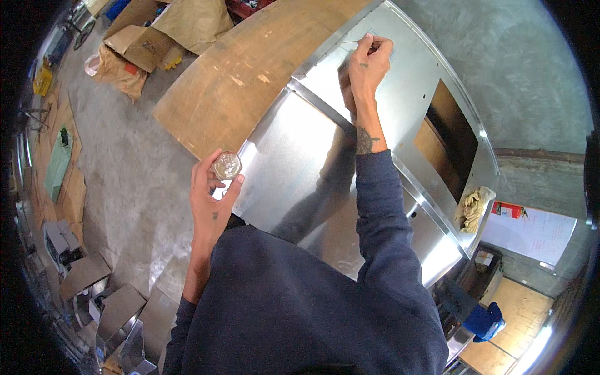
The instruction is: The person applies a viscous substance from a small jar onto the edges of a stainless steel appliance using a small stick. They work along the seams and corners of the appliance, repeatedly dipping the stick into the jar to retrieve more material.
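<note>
The left hand [212, 190] is curled around a small clear jar [226, 165], fingers on one side and thumb on the other, holding it at the near edge of the metal sheet [294, 162]. The jar's round end faces up toward the camera, so its long axis runs roughly along the line of sight; what is inside cannot be told.

The right hand [367, 62] reaches to the far end of the sheet, fingertips pinched together on a thin rod [357, 42], perhaps a scriber. The rod lies nearly level in the picture, its free end pointing left, away from the fingers, just above the sheet's surface. Whether its tip touches the metal cannot be told.

The sheet lies on a wooden table [231, 81], with a rectangular cutout [447, 140] to the right of the arm. A pale glove [475, 206] rests at the sheet's right edge.
</note>
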The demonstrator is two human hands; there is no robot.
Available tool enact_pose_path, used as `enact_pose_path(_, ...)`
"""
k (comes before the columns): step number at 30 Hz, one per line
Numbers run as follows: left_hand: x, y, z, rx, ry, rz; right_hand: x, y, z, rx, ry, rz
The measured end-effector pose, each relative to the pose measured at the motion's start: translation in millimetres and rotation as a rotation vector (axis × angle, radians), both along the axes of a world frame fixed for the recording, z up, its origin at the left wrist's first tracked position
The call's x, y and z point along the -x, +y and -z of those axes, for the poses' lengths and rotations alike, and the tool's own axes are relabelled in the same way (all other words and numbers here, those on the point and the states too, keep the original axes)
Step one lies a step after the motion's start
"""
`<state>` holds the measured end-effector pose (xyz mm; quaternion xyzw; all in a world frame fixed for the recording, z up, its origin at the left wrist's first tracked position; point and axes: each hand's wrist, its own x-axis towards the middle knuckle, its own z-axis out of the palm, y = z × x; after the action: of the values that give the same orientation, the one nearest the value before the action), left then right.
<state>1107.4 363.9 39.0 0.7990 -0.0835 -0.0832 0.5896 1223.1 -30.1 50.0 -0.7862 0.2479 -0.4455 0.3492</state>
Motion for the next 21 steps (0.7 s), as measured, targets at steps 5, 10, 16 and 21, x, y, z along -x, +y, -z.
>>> enact_pose_path(5,0.1,0.5,4.6,-0.003,0.015,0.009,-3.7,-2.8,4.1,0.049,0.018,-0.037)
enact_pose_path(10,0.7,-1.3,1.5,-0.003,0.036,0.005,-1.1,0.1,2.0,0.063,0.007,-0.049)
enact_pose_path(16,1.5,-1.2,1.1,0.005,0.063,0.01,-0.8,-1.3,1.5,0.013,0.067,-0.023)
enact_pose_path(21,2.0,-1.1,1.5,0.019,0.092,0.009,-2.6,-4.0,7.3,0.078,0.022,-0.041)
